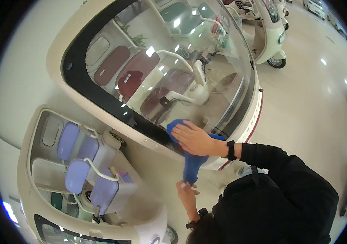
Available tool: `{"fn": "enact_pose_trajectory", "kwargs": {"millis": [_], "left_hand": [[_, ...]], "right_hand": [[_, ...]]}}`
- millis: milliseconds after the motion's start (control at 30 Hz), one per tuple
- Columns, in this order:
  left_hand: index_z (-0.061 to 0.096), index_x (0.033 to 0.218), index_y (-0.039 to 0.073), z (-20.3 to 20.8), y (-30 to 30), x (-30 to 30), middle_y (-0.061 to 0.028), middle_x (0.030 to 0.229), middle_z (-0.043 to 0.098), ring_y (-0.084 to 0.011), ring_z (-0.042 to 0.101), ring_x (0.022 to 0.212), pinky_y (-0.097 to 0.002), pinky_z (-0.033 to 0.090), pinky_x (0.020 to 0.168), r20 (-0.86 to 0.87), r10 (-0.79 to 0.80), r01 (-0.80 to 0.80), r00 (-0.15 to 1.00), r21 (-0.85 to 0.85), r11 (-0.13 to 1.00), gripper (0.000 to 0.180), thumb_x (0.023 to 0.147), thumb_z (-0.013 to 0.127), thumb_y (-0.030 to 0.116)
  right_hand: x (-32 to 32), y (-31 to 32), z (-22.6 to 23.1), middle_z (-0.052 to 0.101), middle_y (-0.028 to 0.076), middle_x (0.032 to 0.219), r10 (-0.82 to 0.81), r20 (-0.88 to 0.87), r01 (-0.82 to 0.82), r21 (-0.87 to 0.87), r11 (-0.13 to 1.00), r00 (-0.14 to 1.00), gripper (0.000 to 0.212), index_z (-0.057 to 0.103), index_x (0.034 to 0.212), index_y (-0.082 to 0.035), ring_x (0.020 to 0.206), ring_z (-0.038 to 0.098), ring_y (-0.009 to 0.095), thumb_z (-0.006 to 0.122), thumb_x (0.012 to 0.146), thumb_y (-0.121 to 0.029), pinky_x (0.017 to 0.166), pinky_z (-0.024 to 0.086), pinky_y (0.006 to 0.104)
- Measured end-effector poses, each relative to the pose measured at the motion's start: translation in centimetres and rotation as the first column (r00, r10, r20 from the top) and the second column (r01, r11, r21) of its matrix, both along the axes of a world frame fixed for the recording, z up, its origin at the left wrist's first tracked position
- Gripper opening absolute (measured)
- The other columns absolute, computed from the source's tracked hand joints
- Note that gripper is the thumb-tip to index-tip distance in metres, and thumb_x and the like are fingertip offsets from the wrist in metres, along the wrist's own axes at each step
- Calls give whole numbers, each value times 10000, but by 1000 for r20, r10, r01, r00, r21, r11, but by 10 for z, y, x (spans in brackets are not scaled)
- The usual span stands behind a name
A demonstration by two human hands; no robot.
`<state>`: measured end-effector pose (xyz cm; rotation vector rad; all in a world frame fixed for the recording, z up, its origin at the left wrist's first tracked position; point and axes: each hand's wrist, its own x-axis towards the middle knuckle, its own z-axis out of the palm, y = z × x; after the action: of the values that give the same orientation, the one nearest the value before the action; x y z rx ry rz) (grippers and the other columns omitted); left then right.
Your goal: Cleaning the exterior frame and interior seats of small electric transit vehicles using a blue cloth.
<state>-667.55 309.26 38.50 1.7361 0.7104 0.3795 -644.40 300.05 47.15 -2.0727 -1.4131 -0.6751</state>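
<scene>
While the right hand [196, 140] lies flat, fingers spread, pressing a soft blue cloth [190, 158] to the glossy curved windscreen [173, 53], the left hand [185, 190] pinches its dangling end, fingertips partly hidden.

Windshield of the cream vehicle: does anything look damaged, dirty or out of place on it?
Nothing stands out. The curved glass windshield shows no crack or stain, only ceiling light reflections. The right hand presses a blue cloth flat near its lower edge; the cloth's loose end hangs down to the left hand.
</scene>
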Motion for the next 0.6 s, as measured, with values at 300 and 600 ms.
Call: {"fn": "enact_pose_trajectory", "kwargs": {"millis": [300,600], "left_hand": [[402,1214,39,75,33,56,-142,885,631,-167,608,698,-256,469,541,379,419,-348,825,-243,905,253,1005,469,165],[272,1422,-28,169,11,169,-265,1440,343,-365,371,1343,-420,363,1060,782,-129,-265,610,354,897,505,1017,441,222]], "right_hand": [[23,40,83,436,88,1427,91,180,-115,127,985,980,591,442,1357,-28,1340,381,239,602,812,-193,1137,248,415],[93,41,148,452,133,1410,-22,168,-41,361,932,986,555,425,1375,-8,1341,385,270,536,893,-259,1143,256,417]]}}
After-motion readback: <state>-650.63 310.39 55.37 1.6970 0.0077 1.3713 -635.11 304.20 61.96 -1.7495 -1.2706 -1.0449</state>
